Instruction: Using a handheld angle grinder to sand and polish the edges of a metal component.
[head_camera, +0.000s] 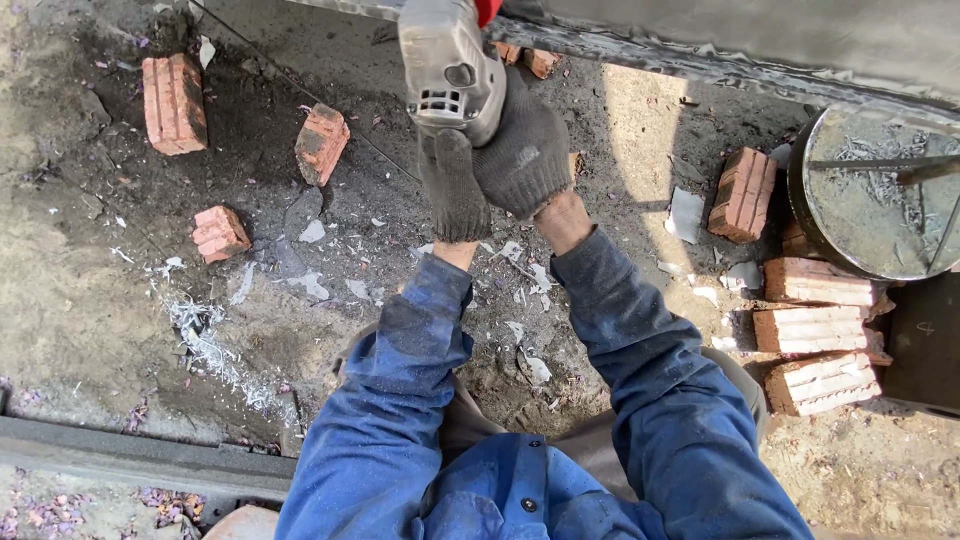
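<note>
Now | one dusty grey metal angle grinder (450, 70), eight red clay bricks (173, 103) | your gloved left hand (453, 185) and right hand (522, 155) both grip it, arms stretched forward.

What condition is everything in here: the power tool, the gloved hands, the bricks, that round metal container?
Power tool: gripped in both hands, dusty grey body.
Left hand: gloved, closed on the tool.
Right hand: gloved, closed on the tool.
Loose bricks: scattered, some broken.
Brick stack: lined up beside the container.
Round container: open, holding metal shavings.
</note>
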